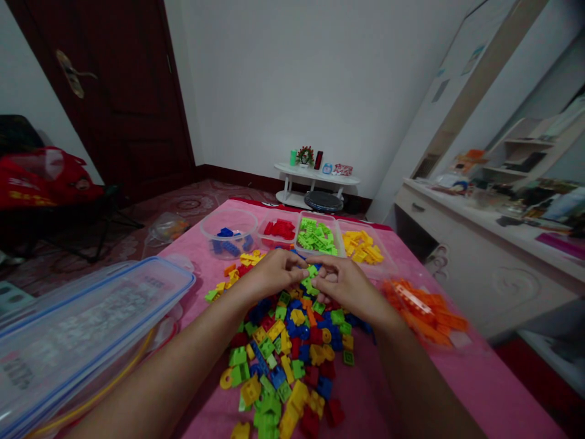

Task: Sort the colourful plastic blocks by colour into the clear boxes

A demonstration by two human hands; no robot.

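Observation:
My left hand [278,272] and my right hand [343,285] meet above the far part of a mixed pile of toy building bricks [278,329]. Between their fingertips is a light green toy brick [310,280], pinched from both sides and partly covered by fingers. Blue, red, yellow and green pieces lie loose right under both hands. Just beyond stand a round tub of blue bricks [229,227], a box of red bricks [280,230], a box of green bricks [317,235] and a box of yellow bricks [362,245].
Clear lids with blue rims [98,317] lie stacked at the left. Orange bricks [427,311] in a clear container sit at the right. A pink cloth [457,390] covers the table. Behind are a small white stand [320,175] and, to the right, a dresser [493,244].

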